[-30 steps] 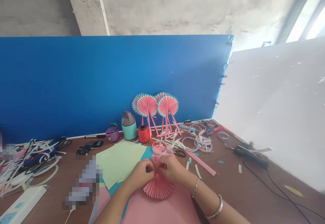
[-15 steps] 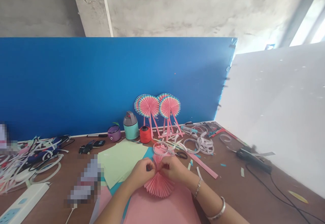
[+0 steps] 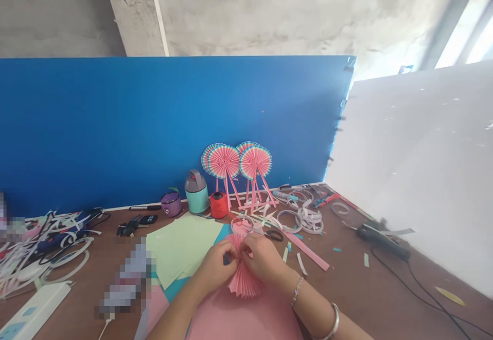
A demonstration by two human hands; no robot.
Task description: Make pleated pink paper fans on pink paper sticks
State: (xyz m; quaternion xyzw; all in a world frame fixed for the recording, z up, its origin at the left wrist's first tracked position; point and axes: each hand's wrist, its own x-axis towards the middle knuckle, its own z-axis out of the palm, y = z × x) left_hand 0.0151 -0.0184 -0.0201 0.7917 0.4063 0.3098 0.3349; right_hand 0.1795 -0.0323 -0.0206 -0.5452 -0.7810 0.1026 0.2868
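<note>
A pleated pink paper fan (image 3: 246, 281) stands spread out between my two hands, its folds gathered at the middle. My left hand (image 3: 220, 263) pinches that gathered middle from the left side. From the right, my right hand (image 3: 262, 259) grips the same spot with bent fingers, a chain bracelet and a bangle on its arm. The fingertips hide the centre of the folds, so any thread there cannot be made out. Beneath the fan lies a sheet of pink paper (image 3: 239, 322). Scissors (image 3: 274, 235) rest just beyond my right hand.
Finished pink fans (image 3: 224, 161) lean on the blue partition (image 3: 115, 124). Before them stand a red thread spool (image 3: 219, 206), a teal flask (image 3: 197, 196) and a purple pot (image 3: 171, 204). Green paper (image 3: 181, 245) lies left; paper strips and tape rolls (image 3: 310, 219) right. A power strip (image 3: 36, 312) sits near left.
The lower part of the fan has swung slightly right and looks narrower as my hands tilt it. Both hands still hold its middle. The whole view has shifted a little.
</note>
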